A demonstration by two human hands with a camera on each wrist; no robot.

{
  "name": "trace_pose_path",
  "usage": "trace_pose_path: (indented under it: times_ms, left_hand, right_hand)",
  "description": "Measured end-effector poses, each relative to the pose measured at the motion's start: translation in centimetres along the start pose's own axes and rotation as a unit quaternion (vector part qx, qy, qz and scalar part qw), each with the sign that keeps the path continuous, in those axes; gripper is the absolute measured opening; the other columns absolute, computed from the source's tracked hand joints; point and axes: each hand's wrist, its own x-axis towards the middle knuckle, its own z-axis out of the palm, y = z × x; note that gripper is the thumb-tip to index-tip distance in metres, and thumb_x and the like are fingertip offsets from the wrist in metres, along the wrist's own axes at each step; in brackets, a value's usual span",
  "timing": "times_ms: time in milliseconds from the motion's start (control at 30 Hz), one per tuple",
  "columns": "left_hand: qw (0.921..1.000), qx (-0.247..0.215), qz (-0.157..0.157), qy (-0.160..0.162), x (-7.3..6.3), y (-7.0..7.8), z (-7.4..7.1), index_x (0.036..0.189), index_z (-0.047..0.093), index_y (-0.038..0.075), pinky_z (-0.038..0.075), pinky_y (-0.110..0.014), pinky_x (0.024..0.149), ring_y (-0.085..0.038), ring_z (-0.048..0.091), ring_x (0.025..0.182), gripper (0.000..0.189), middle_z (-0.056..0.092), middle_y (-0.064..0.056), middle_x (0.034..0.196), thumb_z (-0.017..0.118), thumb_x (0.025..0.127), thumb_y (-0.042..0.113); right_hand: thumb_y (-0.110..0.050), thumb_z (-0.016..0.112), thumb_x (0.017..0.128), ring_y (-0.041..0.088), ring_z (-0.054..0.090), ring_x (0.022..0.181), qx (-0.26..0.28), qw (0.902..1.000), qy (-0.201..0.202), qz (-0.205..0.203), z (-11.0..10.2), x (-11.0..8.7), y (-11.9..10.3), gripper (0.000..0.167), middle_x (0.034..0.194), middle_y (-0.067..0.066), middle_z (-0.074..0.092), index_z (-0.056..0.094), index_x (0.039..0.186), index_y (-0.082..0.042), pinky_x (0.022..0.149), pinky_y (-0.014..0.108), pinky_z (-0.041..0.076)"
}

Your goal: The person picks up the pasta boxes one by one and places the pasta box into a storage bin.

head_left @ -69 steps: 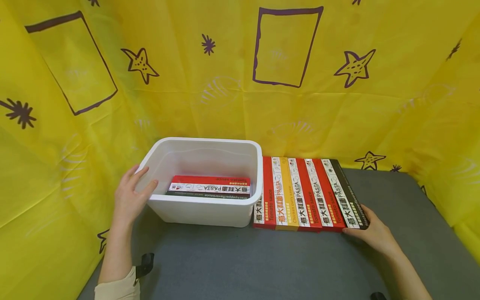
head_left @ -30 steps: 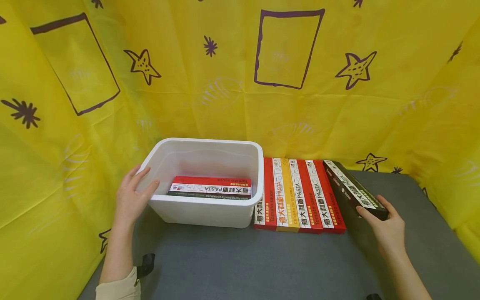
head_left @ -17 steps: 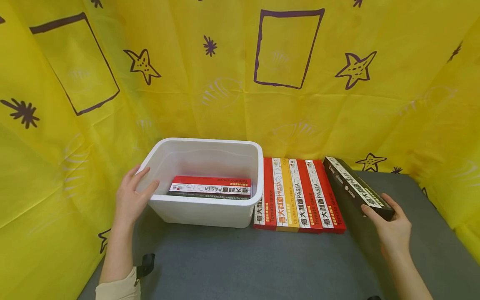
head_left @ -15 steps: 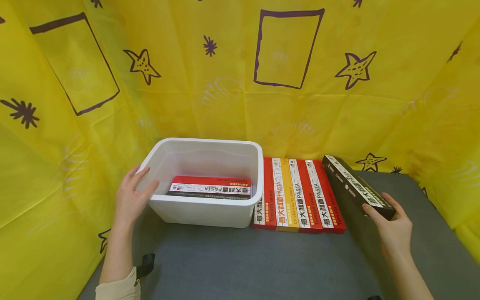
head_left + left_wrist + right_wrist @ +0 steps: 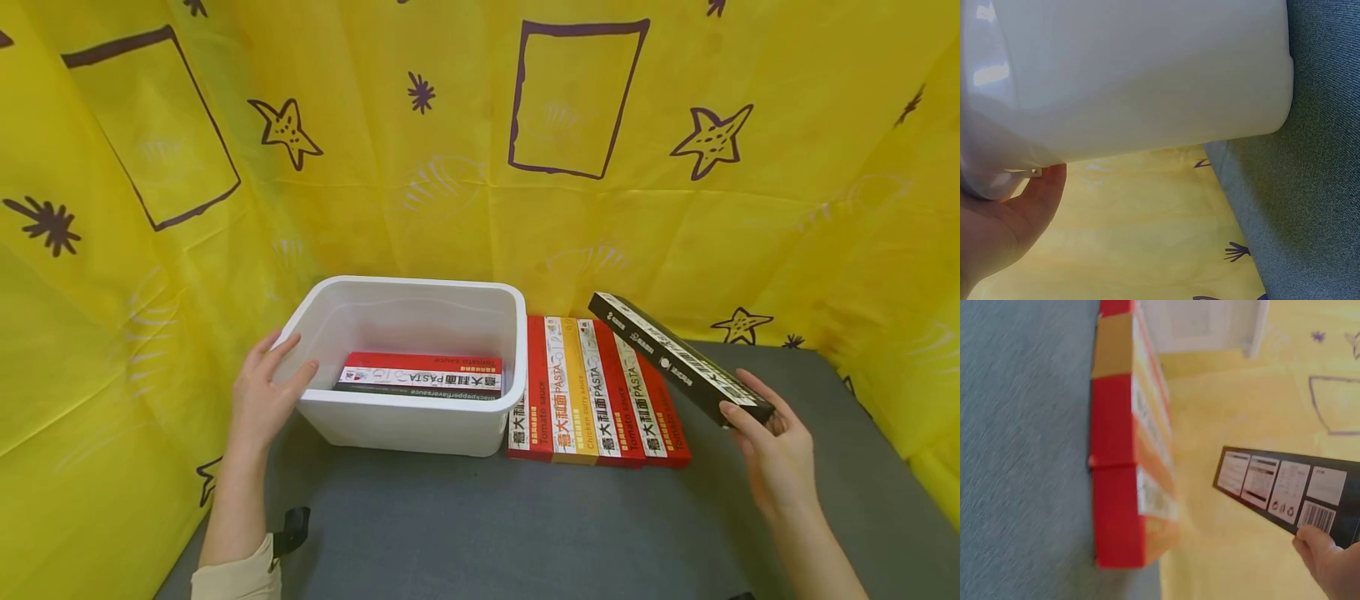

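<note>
At its near end, a black pasta box (image 5: 678, 360) is pinched by my right hand (image 5: 782, 458), with the thumb on the near side. The box is held tilted above the right end of a row of pasta boxes (image 5: 611, 417); its labelled face with a barcode shows in the right wrist view. My left hand (image 5: 266, 387) holds the rim of a white plastic bin (image 5: 412, 427) at its left corner; in the left wrist view part of the hand (image 5: 1016, 231) is under the rim. Inside the bin lie a red-and-white pasta box (image 5: 423, 367) and a black-edged one (image 5: 420, 392).
The row, red and yellow boxes lying side by side, sits against the bin's right side on a grey tabletop (image 5: 480, 533). Yellow cloth (image 5: 465, 225) with starfish drawings hangs behind and at both sides. A black strap piece (image 5: 292, 531) sticks out at my left wrist.
My right hand has lifted the black box off the right end of the row, tilted it, and swung its far end left over the red boxes. The left hand stays at the bin.
</note>
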Motion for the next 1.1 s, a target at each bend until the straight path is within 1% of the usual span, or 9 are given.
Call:
trace_pose_path:
  times_ms: [100, 333, 433, 467, 567, 633, 733, 967, 1100]
  left_hand:
    - [1.0000, -0.002, 0.002, 0.002, 0.0, 0.1, 0.0, 0.137, 0.055, 0.002, 0.028, -0.067, 0.103, -0.046, 0.033, 0.134, 0.053, 0.036, -0.018, 0.151, 0.065, 0.090, 0.025]
    - [1.0000, -0.005, 0.007, 0.006, 0.0, 0.1, -0.1, 0.137, 0.055, 0.002, 0.028, -0.067, 0.103, -0.046, 0.033, 0.134, 0.053, 0.037, -0.018, 0.151, 0.066, 0.090, 0.024]
    - [0.9999, -0.004, 0.009, 0.007, 0.0, 0.0, 0.0, 0.136, 0.055, 0.002, 0.028, -0.067, 0.103, -0.046, 0.034, 0.134, 0.052, 0.037, -0.018, 0.151, 0.066, 0.090, 0.024]
    - [0.9999, -0.004, 0.008, 0.006, 0.0, 0.0, 0.0, 0.136, 0.055, 0.002, 0.028, -0.067, 0.102, -0.046, 0.034, 0.134, 0.053, 0.037, -0.018, 0.151, 0.066, 0.090, 0.025]
    - [1.0000, -0.004, 0.003, 0.002, 0.0, 0.1, 0.0, 0.138, 0.054, 0.003, 0.029, -0.068, 0.102, -0.046, 0.033, 0.134, 0.053, 0.036, -0.017, 0.151, 0.065, 0.091, 0.026]
    - [1.0000, -0.005, 0.000, -0.002, 0.0, 0.1, 0.0, 0.138, 0.054, 0.003, 0.029, -0.069, 0.101, -0.046, 0.033, 0.134, 0.054, 0.035, -0.017, 0.152, 0.064, 0.091, 0.028]
    - [1.0000, -0.005, -0.001, -0.003, 0.0, 0.1, 0.0, 0.139, 0.053, 0.004, 0.028, -0.069, 0.101, -0.045, 0.032, 0.135, 0.054, 0.035, -0.017, 0.152, 0.063, 0.092, 0.028]
    - [1.0000, -0.004, 0.002, -0.002, 0.1, -0.1, 0.1, 0.139, 0.053, 0.003, 0.028, -0.069, 0.102, -0.047, 0.032, 0.134, 0.054, 0.035, -0.018, 0.152, 0.064, 0.092, 0.027]
    - [1.0000, -0.007, 0.004, 0.000, 0.0, -0.2, 0.0, 0.138, 0.054, 0.002, 0.027, -0.068, 0.102, -0.047, 0.032, 0.134, 0.053, 0.035, -0.019, 0.152, 0.064, 0.091, 0.026]
  right_hand:
    - [0.018, 0.054, 0.088, 0.015, 0.064, 0.101, 0.005, 0.9997, -0.025, -0.005, 1.0, -0.1, -0.3, 0.050, 0.122, 0.007, 0.059, 0.057, 0.134, -0.002, 0.079, 0.023, 0.055]
    - [0.017, 0.048, 0.090, 0.016, 0.059, 0.102, 0.002, 0.9977, -0.062, -0.025, 3.6, -0.1, -0.9, 0.050, 0.126, 0.011, 0.055, 0.051, 0.139, 0.003, 0.076, 0.020, 0.054]
    - [0.018, 0.046, 0.090, 0.018, 0.058, 0.106, 0.009, 0.9952, -0.089, -0.039, 4.6, -0.2, -1.0, 0.051, 0.130, 0.013, 0.053, 0.048, 0.139, 0.006, 0.081, 0.021, 0.053]
    - [0.019, 0.045, 0.090, 0.018, 0.058, 0.108, 0.017, 0.9935, -0.104, -0.044, 4.9, -0.1, -1.0, 0.052, 0.132, 0.014, 0.052, 0.046, 0.140, 0.007, 0.083, 0.021, 0.053]
    - [0.020, 0.040, 0.089, 0.020, 0.057, 0.113, 0.043, 0.9863, -0.150, -0.053, 5.7, -0.1, -0.9, 0.053, 0.135, 0.016, 0.050, 0.042, 0.140, 0.010, 0.092, 0.026, 0.050]
    - [0.021, 0.038, 0.088, 0.019, 0.057, 0.114, 0.050, 0.9819, -0.174, -0.056, 6.2, -0.1, -0.8, 0.053, 0.136, 0.016, 0.050, 0.040, 0.141, 0.012, 0.093, 0.027, 0.050]
    - [0.019, 0.038, 0.088, 0.020, 0.057, 0.115, 0.046, 0.9788, -0.193, -0.050, 6.8, -0.1, -0.7, 0.053, 0.135, 0.016, 0.050, 0.040, 0.141, 0.011, 0.093, 0.028, 0.050]
    - [0.009, 0.045, 0.090, 0.024, 0.053, 0.120, 0.009, 0.9817, -0.189, -0.016, 8.4, -0.6, 0.1, 0.052, 0.137, 0.016, 0.051, 0.045, 0.141, 0.004, 0.094, 0.030, 0.050]
    - [0.008, 0.045, 0.090, 0.023, 0.052, 0.120, -0.002, 0.9774, -0.211, 0.005, 9.1, -0.7, 0.6, 0.052, 0.136, 0.014, 0.050, 0.046, 0.141, 0.001, 0.095, 0.031, 0.050]
